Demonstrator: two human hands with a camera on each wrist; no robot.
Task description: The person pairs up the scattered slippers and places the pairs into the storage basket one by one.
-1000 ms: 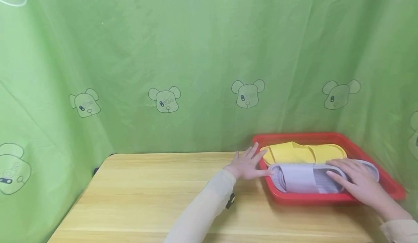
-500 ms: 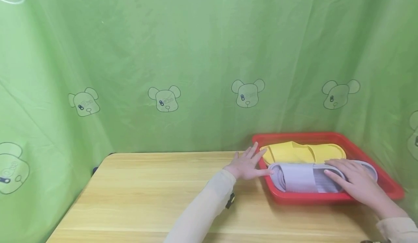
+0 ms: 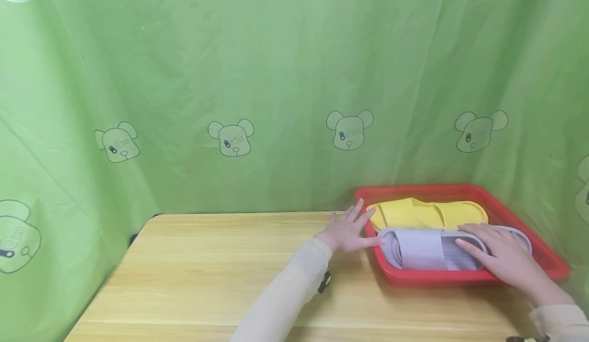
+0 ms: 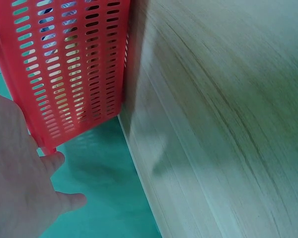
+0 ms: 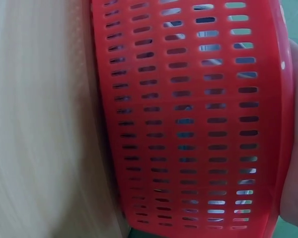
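Note:
A red slotted plastic basket (image 3: 442, 279) sits at the right end of the table. Inside it, yellow slippers (image 3: 416, 214) lie along the far side and a grey slipper (image 3: 421, 250) along the near side. Part of another grey slipper (image 3: 524, 237) shows to the right. My left hand (image 3: 345, 233) spreads its fingers at the basket's left rim, thumb tip at the grey toe end. My right hand (image 3: 501, 255) rests over the heel end of the grey slipper with fingers extended. The right wrist view shows mostly the basket wall (image 5: 188, 119), with a strip of hand (image 5: 295, 148) beside it.
Wooden tabletop (image 3: 207, 270) extends to the left of the basket. A green curtain (image 3: 285, 76) with bear prints hangs behind and at both sides, close to the basket's back. Something small and dark (image 3: 520, 339) shows at the bottom edge near the right sleeve.
My right hand has shifted very slightly left on the grey slipper. The left hand and the basket stay in place, while the head view tilts a touch.

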